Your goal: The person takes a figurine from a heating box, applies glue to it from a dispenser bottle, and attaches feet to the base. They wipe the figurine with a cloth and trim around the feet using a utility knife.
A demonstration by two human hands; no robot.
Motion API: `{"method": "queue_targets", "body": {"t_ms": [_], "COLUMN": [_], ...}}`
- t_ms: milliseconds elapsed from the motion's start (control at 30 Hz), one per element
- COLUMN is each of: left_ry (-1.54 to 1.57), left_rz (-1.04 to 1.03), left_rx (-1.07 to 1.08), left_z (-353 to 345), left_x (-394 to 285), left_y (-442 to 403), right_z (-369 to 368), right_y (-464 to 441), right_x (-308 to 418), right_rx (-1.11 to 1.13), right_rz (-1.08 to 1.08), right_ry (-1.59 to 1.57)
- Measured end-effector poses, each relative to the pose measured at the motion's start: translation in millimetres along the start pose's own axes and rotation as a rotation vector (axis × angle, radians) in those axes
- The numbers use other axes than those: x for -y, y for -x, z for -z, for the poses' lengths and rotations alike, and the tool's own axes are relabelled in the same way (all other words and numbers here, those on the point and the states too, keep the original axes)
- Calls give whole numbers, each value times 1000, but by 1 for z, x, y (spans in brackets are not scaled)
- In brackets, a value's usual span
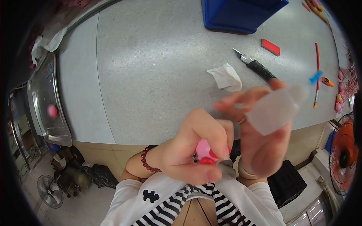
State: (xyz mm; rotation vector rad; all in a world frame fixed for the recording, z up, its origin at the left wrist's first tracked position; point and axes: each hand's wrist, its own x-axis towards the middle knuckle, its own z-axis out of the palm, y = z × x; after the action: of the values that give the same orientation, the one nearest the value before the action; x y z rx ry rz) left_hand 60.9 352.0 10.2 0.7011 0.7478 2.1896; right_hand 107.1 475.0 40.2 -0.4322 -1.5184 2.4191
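Note:
My left hand (192, 147), with a dark red bead bracelet at its wrist, is closed around a small pink piece with red parts (204, 149). Thumb and fingers cover much of that piece, so its full shape is hidden. To its right, my right hand (266, 139) is raised and blurred by motion. A translucent white squeeze bottle (272, 111) with a blue tip (316, 77) is in it, tilted with the tip pointing up and right. Beyond the right hand lie a crumpled white tissue (226, 77) and a black-handled craft knife (260, 69).
On the grey table (151, 75) are a blue bin (241, 17), a red block (270, 47), a red paintbrush (317, 60) and an orange-capped item (327, 81). A metal tray (51, 98) stands left. Fans are at left (49, 191) and right (344, 158).

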Motion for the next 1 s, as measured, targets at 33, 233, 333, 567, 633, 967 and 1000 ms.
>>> {"method": "queue_targets", "body": {"t_ms": [33, 233, 333, 567, 633, 967, 1000], "left_ry": [43, -68, -80, -67, -15, -36, -35], "left_rz": [-19, 6, 94, 191, 196, 80, 79], "left_rx": [-3, -15, -52, -157, -228, -68, -68], "left_z": [-3, -5, -3, -4, -10, -2, -6], "left_x": [-1, -1, -7, -12, -10, 1, -4], "left_y": [-1, -3, -7, -12, -12, -6, -8], "right_z": [6, 28, 30, 32, 30, 32, 30], "right_y": [-1, -2, -1, 4, 4, 5, 5], "right_x": [0, 5, 6, 5, 4, 5, 6], "right_rx": [-14, 50, 59, 48, 31, -22, -22], "right_rz": [85, 233, 226, 211, 197, 188, 188], "right_ry": [-14, 19, 62, 153, 150, 146, 146]}}
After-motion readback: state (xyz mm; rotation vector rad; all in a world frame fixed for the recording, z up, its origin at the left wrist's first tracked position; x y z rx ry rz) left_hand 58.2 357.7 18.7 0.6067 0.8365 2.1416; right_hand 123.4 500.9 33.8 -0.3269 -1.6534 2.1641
